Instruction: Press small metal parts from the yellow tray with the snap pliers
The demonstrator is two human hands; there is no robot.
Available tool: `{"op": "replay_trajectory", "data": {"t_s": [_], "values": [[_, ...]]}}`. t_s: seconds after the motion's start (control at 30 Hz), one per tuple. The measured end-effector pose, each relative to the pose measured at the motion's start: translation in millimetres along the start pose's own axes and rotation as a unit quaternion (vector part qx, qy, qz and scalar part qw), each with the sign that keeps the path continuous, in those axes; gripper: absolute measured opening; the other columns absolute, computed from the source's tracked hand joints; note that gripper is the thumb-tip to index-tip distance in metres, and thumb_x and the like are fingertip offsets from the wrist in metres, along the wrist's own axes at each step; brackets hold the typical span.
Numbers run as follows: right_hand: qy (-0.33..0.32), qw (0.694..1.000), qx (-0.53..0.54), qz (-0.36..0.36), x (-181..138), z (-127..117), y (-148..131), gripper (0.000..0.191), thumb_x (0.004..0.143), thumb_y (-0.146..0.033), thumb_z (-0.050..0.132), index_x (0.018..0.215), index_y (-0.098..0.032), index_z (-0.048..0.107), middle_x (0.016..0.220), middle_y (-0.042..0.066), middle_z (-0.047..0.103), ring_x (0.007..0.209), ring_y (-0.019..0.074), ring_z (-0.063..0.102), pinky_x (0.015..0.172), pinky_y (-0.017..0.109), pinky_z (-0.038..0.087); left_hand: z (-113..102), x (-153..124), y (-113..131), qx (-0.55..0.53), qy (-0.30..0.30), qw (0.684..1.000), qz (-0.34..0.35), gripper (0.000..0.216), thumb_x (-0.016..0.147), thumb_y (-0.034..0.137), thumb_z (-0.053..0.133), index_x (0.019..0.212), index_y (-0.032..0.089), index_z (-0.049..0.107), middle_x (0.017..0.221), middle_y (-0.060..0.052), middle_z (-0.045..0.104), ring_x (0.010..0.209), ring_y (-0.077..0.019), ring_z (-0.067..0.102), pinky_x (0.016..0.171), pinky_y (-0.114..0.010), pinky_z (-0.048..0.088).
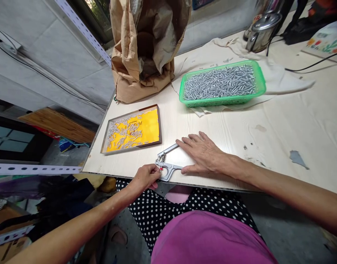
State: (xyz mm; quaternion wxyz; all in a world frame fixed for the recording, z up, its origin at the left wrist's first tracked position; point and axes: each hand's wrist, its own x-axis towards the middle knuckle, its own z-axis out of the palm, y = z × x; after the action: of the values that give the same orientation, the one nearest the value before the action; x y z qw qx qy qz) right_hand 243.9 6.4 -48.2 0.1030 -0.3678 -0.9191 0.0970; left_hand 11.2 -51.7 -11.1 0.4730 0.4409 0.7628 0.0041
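A small grey metal hand press tool (167,163) with a spring and a red tip lies at the table's near edge. My left hand (145,178) is pinched closed at the tool's red-tipped jaw, and what its fingertips hold is too small to make out. My right hand (202,152) lies flat on the table with fingers spread, resting over the tool's two handles. Left of the tool lies a shallow brown-framed tray (157,124) with a yellow floor and several small metal pieces scattered in it.
A green plastic basket (260,79) full of small metal pieces sits on a white cloth (284,80) farther back. A brown paper sack (146,47) stands at the far left corner. A metal kettle (262,31) and black cables lie at the back right.
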Motion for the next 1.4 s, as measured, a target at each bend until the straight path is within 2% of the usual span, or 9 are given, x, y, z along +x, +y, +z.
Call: {"op": "replay_trajectory", "data": {"t_s": [0.13, 0.4, 0.67, 0.73, 0.8, 0.9, 1.0, 1.13, 1.4], "values": [[-0.009, 1.000, -0.008, 0.015, -5.7, 2.8, -7.5, 0.096, 0.070, -0.068, 0.069, 0.142, -0.013, 0.038, 0.134, 0.019, 0.050, 0.119, 0.0388, 0.042, 0.104, 0.059, 0.022, -0.6, 0.0, 1.4, 0.005, 0.001, 1.000, -0.009, 0.008, 0.082, 0.013, 0.057, 0.074, 0.015, 0.056, 0.048, 0.007, 0.051, 0.041, -0.0090, 0.055, 0.043, -0.016, 0.047], [-0.018, 1.000, 0.007, 0.024, -8.1, -3.6, -15.5, 0.076, 0.079, -0.052, 0.070, 0.138, -0.013, 0.043, 0.115, 0.014, 0.062, 0.107, 0.0326, 0.049, 0.103, 0.055, 0.024, 0.3, -1.0, 3.0, 0.008, 0.001, 1.000, -0.026, 0.011, 0.086, 0.012, 0.052, 0.077, 0.015, 0.056, 0.045, 0.007, 0.051, 0.040, -0.0100, 0.054, 0.042, -0.017, 0.048], [0.026, 0.997, 0.010, 0.072, -10.4, 10.6, -25.8, 0.071, 0.072, -0.043, 0.078, 0.126, -0.006, 0.050, 0.109, 0.016, 0.059, 0.097, 0.0300, 0.049, 0.077, 0.038, 0.042, -6.9, -2.4, -6.5, -0.005, -0.028, 0.999, -0.027, 0.018, 0.091, 0.029, 0.052, 0.084, 0.014, 0.058, 0.050, 0.002, 0.058, 0.047, -0.0130, 0.059, 0.050, -0.020, 0.048], [0.014, 0.996, 0.002, 0.085, -8.2, 11.0, -27.5, 0.063, 0.069, -0.044, 0.080, 0.113, -0.006, 0.057, 0.105, 0.016, 0.059, 0.094, 0.0301, 0.049, 0.074, 0.037, 0.043, -11.0, -7.6, -11.0, 0.047, -0.005, 0.999, 0.012, 0.024, 0.092, 0.033, 0.049, 0.084, 0.013, 0.060, 0.058, -0.001, 0.061, 0.052, -0.0149, 0.061, 0.054, -0.023, 0.050], [-0.003, 0.997, -0.001, 0.079, -6.0, 9.8, -28.8, 0.049, 0.070, -0.041, 0.079, 0.101, -0.009, 0.061, 0.100, 0.015, 0.059, 0.092, 0.0294, 0.050, 0.071, 0.036, 0.043, -13.0, -13.8, -13.7, 0.140, 0.077, 0.980, 0.122, 0.026, 0.093, 0.034, 0.048, 0.085, 0.014, 0.062, 0.074, -0.005, 0.065, 0.065, -0.0179, 0.064, 0.064, -0.029, 0.052], [-0.008, 0.998, 0.003, 0.061, -4.8, 8.3, -30.2, 0.038, 0.074, -0.036, 0.077, 0.097, -0.010, 0.061, 0.099, 0.013, 0.059, 0.092, 0.0281, 0.050, 0.071, 0.035, 0.043, -7.9, -16.6, -10.7, 0.261, 0.179, 0.892, 0.322, 0.023, 0.092, 0.034, 0.054, 0.102, 0.016, 0.063, 0.105, -0.010, 0.063, 0.096, -0.0244, 0.061, 0.085, -0.038, 0.051], [0.008, 0.999, -0.002, 0.043, -5.9, 8.6, -31.2, 0.037, 0.076, -0.033, 0.075, 0.100, -0.009, 0.060, 0.100, 0.013, 0.059, 0.092, 0.0274, 0.050, 0.074, 0.036, 0.044, 5.7, -5.8, 1.5, 0.334, 0.177, 0.820, 0.430, 0.047, 0.085, 0.032, 0.067, 0.126, 0.015, 0.051, 0.130, -0.013, 0.053, 0.122, -0.0303, 0.047, 0.102, -0.045, 0.043], [0.027, 0.999, -0.029, 0.027, -7.3, 9.1, -32.0, 0.042, 0.078, -0.032, 0.074, 0.108, -0.007, 0.059, 0.101, 0.013, 0.058, 0.094, 0.0283, 0.050, 0.076, 0.037, 0.044, 20.3, 12.2, 22.6, 0.386, 0.145, 0.791, 0.453, 0.058, 0.085, 0.024, 0.068, 0.135, 0.013, 0.041, 0.134, -0.015, 0.049, 0.123, -0.0286, 0.045, 0.105, -0.045, 0.041], [-0.005, 0.998, -0.054, 0.011, 1.7, 16.3, -36.8, 0.004, 0.090, -0.017, 0.061, 0.090, -0.013, 0.061, 0.089, 0.009, 0.061, 0.086, 0.0237, 0.053, 0.070, 0.033, 0.042, 14.4, 19.0, 37.2, 0.423, 0.093, 0.804, 0.407, 0.016, 0.090, 0.026, 0.061, 0.101, 0.014, 0.060, 0.100, -0.008, 0.062, 0.098, -0.0235, 0.054, 0.086, -0.035, 0.049]]}}
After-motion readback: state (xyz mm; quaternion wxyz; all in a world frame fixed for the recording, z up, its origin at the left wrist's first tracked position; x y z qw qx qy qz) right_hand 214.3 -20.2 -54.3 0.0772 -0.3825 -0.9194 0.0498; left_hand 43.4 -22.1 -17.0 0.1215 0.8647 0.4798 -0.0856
